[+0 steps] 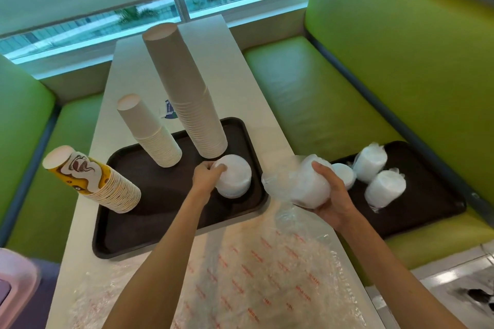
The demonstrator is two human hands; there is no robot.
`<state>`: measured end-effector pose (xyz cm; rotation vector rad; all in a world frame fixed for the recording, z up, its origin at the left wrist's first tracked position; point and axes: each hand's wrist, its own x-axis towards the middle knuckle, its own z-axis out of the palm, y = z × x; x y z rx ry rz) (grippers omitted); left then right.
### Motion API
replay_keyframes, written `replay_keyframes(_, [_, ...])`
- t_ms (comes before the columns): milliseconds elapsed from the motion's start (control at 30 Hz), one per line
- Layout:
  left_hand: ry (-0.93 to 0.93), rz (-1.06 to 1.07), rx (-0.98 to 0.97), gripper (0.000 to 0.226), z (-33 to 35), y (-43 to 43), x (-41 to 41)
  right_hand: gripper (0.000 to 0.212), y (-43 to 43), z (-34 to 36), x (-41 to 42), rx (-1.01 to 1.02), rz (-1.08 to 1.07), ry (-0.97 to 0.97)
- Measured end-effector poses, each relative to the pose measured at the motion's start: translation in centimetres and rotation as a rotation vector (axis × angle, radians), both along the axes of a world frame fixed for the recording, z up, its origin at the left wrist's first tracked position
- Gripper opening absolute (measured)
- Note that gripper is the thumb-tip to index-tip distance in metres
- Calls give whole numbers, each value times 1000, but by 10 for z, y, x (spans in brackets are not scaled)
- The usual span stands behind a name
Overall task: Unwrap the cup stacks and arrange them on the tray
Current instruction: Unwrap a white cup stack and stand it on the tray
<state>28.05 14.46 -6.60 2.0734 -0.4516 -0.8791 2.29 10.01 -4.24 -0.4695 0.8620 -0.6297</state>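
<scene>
A dark tray lies on the white table. On it stand a tall white cup stack, a shorter white stack and a printed yellow stack, all upside down. My left hand grips a short unwrapped white stack resting on the tray's right part. My right hand holds another white stack in clear plastic wrap above the table's right edge.
A second dark tray on the green bench seat holds three more wrapped white stacks. Loose clear wrappers with red print cover the near table. Green seat backs flank both sides. A pink object sits at the lower left.
</scene>
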Motion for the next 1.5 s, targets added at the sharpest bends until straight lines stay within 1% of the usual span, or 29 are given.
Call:
replay_keyframes(67, [-83,-57,52,36,-5,-1,0,46,0,-2,0,-5,9,0])
replay_keyframes(200, [-212,-148,160,44,-11,1,1,67,-2,-7,-1,-8,5,-5])
replay_keyframes(267, [-276,-208,192,47,-11,2,-1,71,-3,-8,-2,-5,-3,-10])
replay_keyframes(333, [-328,-243,188,49,-8,1,-5,67,-4,-8,-3,-21,-2,-7])
replay_keyframes(400, [-377,-289,151,56,-3,-1,-10,56,-5,-7,-6,-38,-12,-12])
replay_keyframes(433, [-413,-343,147,65,1,-2,-13,48,-5,-7,-7,-38,-20,-13])
replay_keyframes(500, [-497,-491,220,87,5,-5,-18,41,-5,-5,-9,-36,-31,-16])
replay_keyframes(567, [-572,-638,334,105,6,-9,-23,44,-4,-3,-9,-41,-20,-19])
replay_keyframes(667, [-597,-760,437,115,2,-14,-26,40,-1,0,-9,-44,-11,-11])
replay_keyframes(733, [-592,-776,460,114,0,-17,-25,37,0,1,-10,-40,-16,-9])
replay_keyframes(867, [-616,-766,450,107,0,-19,-22,39,0,2,-13,-30,-20,-4])
replay_keyframes(1033, [-608,-766,446,102,-1,-19,-21,35,2,0,-14,-19,-16,-13])
replay_keyframes(1233, [-623,-773,443,102,-5,-21,-23,39,0,3,-15,-23,-2,5])
replay_keyframes(1367, [-624,-778,446,100,-5,-23,-23,33,-2,3,-17,-27,-27,6])
replay_keyframes(1500, [-607,-771,444,102,-5,-23,-25,34,-2,0,-17,-30,-5,14])
